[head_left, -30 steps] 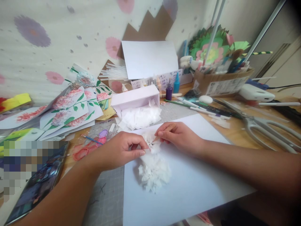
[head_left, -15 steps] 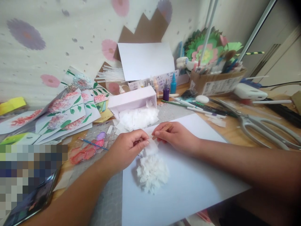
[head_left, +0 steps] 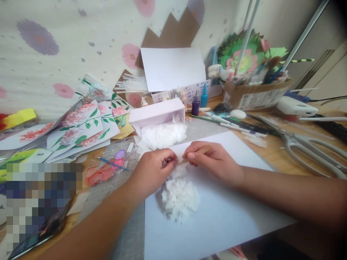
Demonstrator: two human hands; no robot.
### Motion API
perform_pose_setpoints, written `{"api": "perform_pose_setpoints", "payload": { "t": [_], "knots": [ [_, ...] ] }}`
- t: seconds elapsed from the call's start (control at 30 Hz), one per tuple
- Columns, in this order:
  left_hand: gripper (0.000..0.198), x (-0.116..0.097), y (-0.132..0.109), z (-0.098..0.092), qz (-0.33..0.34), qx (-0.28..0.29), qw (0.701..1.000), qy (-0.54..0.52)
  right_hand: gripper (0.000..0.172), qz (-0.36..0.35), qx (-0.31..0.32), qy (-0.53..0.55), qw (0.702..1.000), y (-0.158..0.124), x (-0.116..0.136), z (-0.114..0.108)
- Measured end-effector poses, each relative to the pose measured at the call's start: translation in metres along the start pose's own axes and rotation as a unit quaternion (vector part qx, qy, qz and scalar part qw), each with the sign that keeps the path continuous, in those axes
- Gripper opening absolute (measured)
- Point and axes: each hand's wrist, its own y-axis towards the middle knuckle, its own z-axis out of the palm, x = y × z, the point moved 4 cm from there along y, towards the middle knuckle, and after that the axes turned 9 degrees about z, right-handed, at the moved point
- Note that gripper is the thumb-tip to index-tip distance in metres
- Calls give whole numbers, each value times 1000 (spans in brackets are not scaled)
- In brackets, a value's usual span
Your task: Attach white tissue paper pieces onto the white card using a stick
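Observation:
My left hand (head_left: 154,169) is closed, its thumb and index finger pinching a small piece of thin white paper (head_left: 179,171). Gripped in my right hand (head_left: 217,160) is a flat wooden craft stick (head_left: 184,162), whose tip is at the paper piece. Just below both hands lies a round ruffled white paper flower (head_left: 180,199) made of many small pieces. It rests on a large white sheet (head_left: 230,220). Beyond my hands, a pile of white paper squares (head_left: 164,135) spills from an open white box (head_left: 157,111) lying on its side.
Large scissors (head_left: 303,144) and several pens lie at right, before a cardboard box (head_left: 262,97) of tools. Purple (head_left: 195,105) and blue (head_left: 204,95) bottles stand behind. Flower-painted cards (head_left: 78,126), a paint palette (head_left: 101,173) and a phone (head_left: 40,231) are at left.
The view has shifted slightly, so everything sits a little further right. The craft stick now lies lower and flatter towards the paper piece, with my right hand turned somewhat.

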Motion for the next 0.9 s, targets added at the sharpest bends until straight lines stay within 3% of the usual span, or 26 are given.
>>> {"api": "perform_pose_setpoints", "payload": {
  "t": [0.2,0.5,0.73,0.9],
  "knots": [
    [12,-2,2,0,2,5,1000,8,14,43,8,-58,997,4,-8,7],
    [15,0,-1,-3,-20,9,998,-66,15,35,12,-124,992,5,-14,8],
    [15,10,-1,-16,-39,-82,994,-53,13,-3,51,-239,970,9,-8,15],
    [13,11,-1,-15,-24,-73,996,-37,14,-10,76,-260,962,10,-4,20]
  ]
}}
